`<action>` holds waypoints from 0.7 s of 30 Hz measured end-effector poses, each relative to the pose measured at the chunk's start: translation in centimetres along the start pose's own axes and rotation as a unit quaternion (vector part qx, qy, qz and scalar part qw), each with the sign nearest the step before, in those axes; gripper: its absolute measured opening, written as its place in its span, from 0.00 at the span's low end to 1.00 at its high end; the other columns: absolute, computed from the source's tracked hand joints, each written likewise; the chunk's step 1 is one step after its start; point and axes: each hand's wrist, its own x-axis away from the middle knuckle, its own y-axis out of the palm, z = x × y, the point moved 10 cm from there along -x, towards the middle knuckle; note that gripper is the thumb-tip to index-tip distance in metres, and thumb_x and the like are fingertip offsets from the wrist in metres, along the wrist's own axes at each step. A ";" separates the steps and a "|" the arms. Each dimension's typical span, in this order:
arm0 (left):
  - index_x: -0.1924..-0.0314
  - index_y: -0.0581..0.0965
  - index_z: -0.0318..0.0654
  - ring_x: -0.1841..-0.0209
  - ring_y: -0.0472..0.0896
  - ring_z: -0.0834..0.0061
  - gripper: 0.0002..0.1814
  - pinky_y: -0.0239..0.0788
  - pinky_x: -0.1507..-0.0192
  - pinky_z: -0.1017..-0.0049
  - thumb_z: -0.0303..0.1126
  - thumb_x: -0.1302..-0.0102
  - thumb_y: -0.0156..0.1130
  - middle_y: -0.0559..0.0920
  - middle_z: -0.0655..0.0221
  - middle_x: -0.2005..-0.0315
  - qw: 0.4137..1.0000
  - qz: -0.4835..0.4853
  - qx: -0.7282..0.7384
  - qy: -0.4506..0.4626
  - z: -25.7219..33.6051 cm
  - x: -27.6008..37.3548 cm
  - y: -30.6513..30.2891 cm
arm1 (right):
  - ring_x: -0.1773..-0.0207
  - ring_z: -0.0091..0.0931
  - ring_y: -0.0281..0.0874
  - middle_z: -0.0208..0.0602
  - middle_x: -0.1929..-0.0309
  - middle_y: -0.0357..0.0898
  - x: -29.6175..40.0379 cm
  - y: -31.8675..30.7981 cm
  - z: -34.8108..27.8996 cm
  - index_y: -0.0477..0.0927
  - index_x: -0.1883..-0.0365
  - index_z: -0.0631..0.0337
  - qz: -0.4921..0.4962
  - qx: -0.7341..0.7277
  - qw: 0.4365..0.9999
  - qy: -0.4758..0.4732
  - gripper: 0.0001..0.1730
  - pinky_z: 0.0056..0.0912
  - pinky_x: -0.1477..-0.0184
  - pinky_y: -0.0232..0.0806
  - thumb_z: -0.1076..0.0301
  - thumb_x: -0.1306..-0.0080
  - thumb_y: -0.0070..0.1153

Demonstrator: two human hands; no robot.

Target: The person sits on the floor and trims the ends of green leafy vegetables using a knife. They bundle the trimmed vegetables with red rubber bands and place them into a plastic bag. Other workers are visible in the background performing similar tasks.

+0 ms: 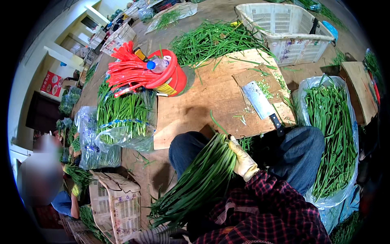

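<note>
My right hand [243, 161], in a pale glove with a plaid sleeve, grips a large bunch of long green garlic chives [198, 180] near its pale cut ends. The leaves slant down to the lower left across my lap. My left hand is out of view. Before my knees lies a wooden board [182, 116]. On its right part a cleaver [257, 99] with a black handle rests partly on a smaller piece of board [243, 76], among chopped chive bits. A red bucket [173, 76] at the board's upper left holds red straps [131, 70] and a plastic bottle [158, 64].
Loose chives [213, 42] are heaped beyond the board. Bagged chives stand at the left [122, 106] and right [332, 134]. White plastic crates stand at the upper right [283, 27] and lower left [125, 210]. A co-worker's gloved hand [76, 189] is at the far left.
</note>
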 end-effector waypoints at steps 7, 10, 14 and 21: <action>0.47 0.76 0.32 0.49 0.78 0.51 0.26 0.67 0.45 0.53 0.46 0.35 0.62 0.81 0.52 0.53 0.807 0.378 0.244 0.384 14.8 2.0 -15.9 | 0.30 0.32 0.63 0.35 0.29 0.62 -0.9 -0.3 0.2 0.39 0.23 0.48 -0.104 -0.095 0.990 0.022 0.51 0.44 0.30 0.57 0.62 0.33 0.61; 0.42 0.71 0.30 0.58 0.81 0.52 0.36 0.71 0.55 0.62 0.56 0.36 0.59 0.81 0.49 0.60 0.721 0.502 -0.405 0.253 19.6 -7.1 -17.6 | 0.28 0.33 0.59 0.35 0.28 0.61 -0.6 1.5 0.6 0.38 0.22 0.49 -0.131 -0.116 0.983 0.058 0.49 0.43 0.29 0.55 0.64 0.30 0.57; 0.37 0.67 0.31 0.45 0.76 0.47 0.45 0.68 0.44 0.59 0.62 0.43 0.63 0.79 0.44 0.52 0.864 0.362 -0.301 0.178 18.5 -14.4 -14.7 | 0.33 0.30 0.65 0.38 0.35 0.68 0.5 0.3 -1.5 0.44 0.23 0.49 -0.072 0.001 0.997 0.003 0.43 0.39 0.32 0.58 0.65 0.30 0.55; 0.29 0.51 0.30 0.43 0.76 0.49 0.62 0.72 0.45 0.63 0.56 0.54 0.75 0.70 0.45 0.40 0.821 0.474 -0.195 0.250 19.1 -10.2 -11.9 | 0.54 0.27 0.80 0.39 0.53 0.80 1.9 5.0 -5.6 0.59 0.29 0.64 0.026 0.172 0.979 -0.105 0.41 0.32 0.50 0.73 0.82 0.41 0.59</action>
